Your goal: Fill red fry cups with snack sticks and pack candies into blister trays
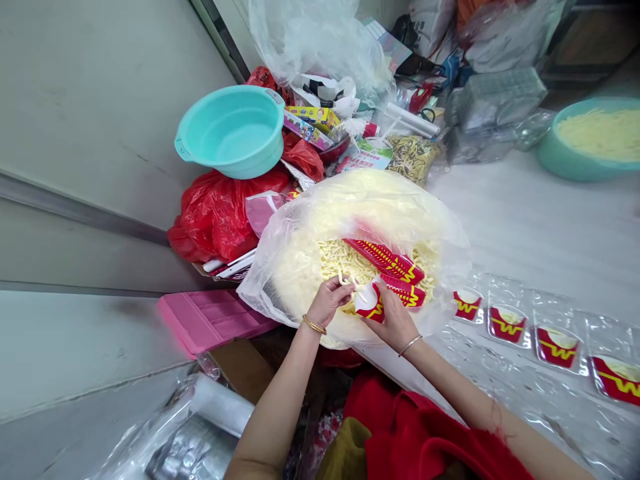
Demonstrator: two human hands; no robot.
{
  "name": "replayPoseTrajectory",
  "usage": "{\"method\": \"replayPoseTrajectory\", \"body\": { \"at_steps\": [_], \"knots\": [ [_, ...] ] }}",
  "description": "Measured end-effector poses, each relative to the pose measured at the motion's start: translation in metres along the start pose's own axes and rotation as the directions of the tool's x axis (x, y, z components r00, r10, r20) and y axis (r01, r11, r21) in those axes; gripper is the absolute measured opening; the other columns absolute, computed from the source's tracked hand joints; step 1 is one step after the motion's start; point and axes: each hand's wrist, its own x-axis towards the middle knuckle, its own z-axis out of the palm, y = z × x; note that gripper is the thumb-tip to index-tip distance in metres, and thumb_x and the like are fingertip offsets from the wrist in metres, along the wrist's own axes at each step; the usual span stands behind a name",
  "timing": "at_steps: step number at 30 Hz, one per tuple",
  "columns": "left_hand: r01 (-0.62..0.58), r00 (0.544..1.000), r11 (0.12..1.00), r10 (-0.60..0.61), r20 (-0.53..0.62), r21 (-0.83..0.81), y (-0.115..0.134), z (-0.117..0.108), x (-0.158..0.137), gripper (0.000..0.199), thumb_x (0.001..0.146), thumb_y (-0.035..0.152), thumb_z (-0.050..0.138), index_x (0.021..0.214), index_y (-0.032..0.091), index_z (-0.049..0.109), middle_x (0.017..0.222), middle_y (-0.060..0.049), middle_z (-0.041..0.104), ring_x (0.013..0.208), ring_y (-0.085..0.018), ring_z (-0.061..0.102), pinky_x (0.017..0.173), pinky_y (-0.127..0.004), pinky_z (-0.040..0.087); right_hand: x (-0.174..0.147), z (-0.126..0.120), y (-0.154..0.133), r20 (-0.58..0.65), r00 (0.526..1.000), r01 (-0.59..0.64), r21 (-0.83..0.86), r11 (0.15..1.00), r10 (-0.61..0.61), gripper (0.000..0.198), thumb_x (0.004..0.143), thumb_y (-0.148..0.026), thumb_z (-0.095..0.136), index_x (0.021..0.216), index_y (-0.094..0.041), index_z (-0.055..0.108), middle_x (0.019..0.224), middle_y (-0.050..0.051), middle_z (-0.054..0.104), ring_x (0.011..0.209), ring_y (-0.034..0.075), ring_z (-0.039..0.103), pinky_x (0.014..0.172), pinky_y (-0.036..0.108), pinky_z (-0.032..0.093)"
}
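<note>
White table top (500, 213) spreads to the right of a big clear plastic bag (287, 273), and a grey wall (100, 100) rises to the left of it. Beyond the bag, toward the wall, a turquoise basin (250, 159) sits above a red plastic bag (215, 213); a pink tray (215, 320) lies just beside the bag's near left edge. On the right of the bag, clear packets (509, 323) run in a row, each showing a red-and-yellow carton.

Over the mouth of the bag, the two hands work close together. The left hand (329, 299) has its fingertips closed in a pinch on a few pale sticks (342, 279). The right hand (395, 313) has thumb and fingers clamped on a small red-and-white carton (369, 307), tilted, at the near side of the bag's opening. Within the bag, nested carton stacks (385, 260) rest on a heap of similar sticks (333, 257).

That carton looks light and made of thin card: springy, likely to buckle if squeezed hard across its mouth. Its outer side, low down, seems the best hold, leaving the rim free. The sticks look light and fairly soft, apt to bend or slip; a gentle pinch around the middle of a small bunch should suit them. Whether they are brittle, I cannot tell.
</note>
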Motion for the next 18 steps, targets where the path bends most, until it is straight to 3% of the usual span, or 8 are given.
{"method": "replayPoseTrajectory", "body": {
  "at_steps": [2, 4, 6, 12, 18],
  "knots": [
    [-0.122, 0.992, 0.967, 0.112, 0.056, 0.223, 0.0, 0.007, -0.003, 0.032, 0.07, 0.041, 0.072, 0.087, 0.015, 0.066, 0.079, -0.001, 0.055, 0.065, -0.008, 0.048, 0.06, -0.021, 0.04, 0.003, 0.001, -0.004, -0.021, 1.0, 0.008, -0.002, 1.0, -0.008, 0.074, 0.08, -0.039, 0.064, 0.14, -0.016, 0.026, 0.128, 0.018, 0.048, 0.116, 0.033, 0.048, 0.096, 0.052, 0.044],
    [-0.244, 0.97, 0.874, 0.22, 0.105, 0.42, -0.001, 0.011, -0.005, 0.027, 0.072, 0.039, 0.07, 0.083, 0.015, 0.066, 0.086, -0.003, 0.053, 0.073, -0.011, 0.05, 0.065, -0.023, 0.041, 0.005, -0.001, -0.004, -0.04, 0.999, 0.015, -0.021, 1.0, -0.016, 0.072, 0.081, -0.034, 0.063, 0.14, -0.017, 0.025, 0.127, 0.018, 0.048, 0.116, 0.032, 0.048, 0.096, 0.051, 0.044],
    [-0.302, 0.953, 0.803, 0.269, 0.138, 0.515, -0.002, 0.012, -0.006, 0.023, 0.078, 0.037, 0.065, 0.082, 0.015, 0.064, 0.088, -0.003, 0.053, 0.074, -0.011, 0.049, 0.066, -0.023, 0.041, 0.004, -0.005, -0.002, -0.043, 0.999, 0.022, -0.046, 0.999, -0.024, 0.072, 0.081, -0.031, 0.063, 0.14, -0.017, 0.024, 0.126, 0.017, 0.048, 0.115, 0.032, 0.048, 0.096, 0.051, 0.044],
    [-0.334, 0.943, 0.774, 0.279, 0.184, 0.537, -0.004, 0.012, -0.003, 0.025, 0.084, 0.038, 0.057, 0.074, 0.015, 0.057, 0.076, 0.0, 0.049, 0.07, -0.011, 0.045, 0.064, -0.022, 0.037, -0.001, -0.011, 0.003, -0.037, 0.999, 0.028, -0.063, 0.998, -0.03, 0.073, 0.08, -0.03, 0.064, 0.14, -0.016, 0.024, 0.126, 0.018, 0.048, 0.114, 0.032, 0.047, 0.094, 0.05, 0.045],
    [-0.292, 0.956, 0.838, 0.234, 0.179, 0.461, -0.007, 0.015, -0.002, 0.035, 0.085, 0.041, 0.055, 0.064, 0.015, 0.047, 0.068, 0.003, 0.042, 0.064, -0.009, 0.039, 0.061, -0.021, 0.033, -0.002, -0.01, 0.009, -0.066, 0.996, 0.051, -0.011, 0.999, -0.052, 0.069, 0.082, -0.03, 0.063, 0.138, -0.016, 0.026, 0.124, 0.018, 0.049, 0.111, 0.031, 0.05, 0.092, 0.05, 0.046]
  ]
}}
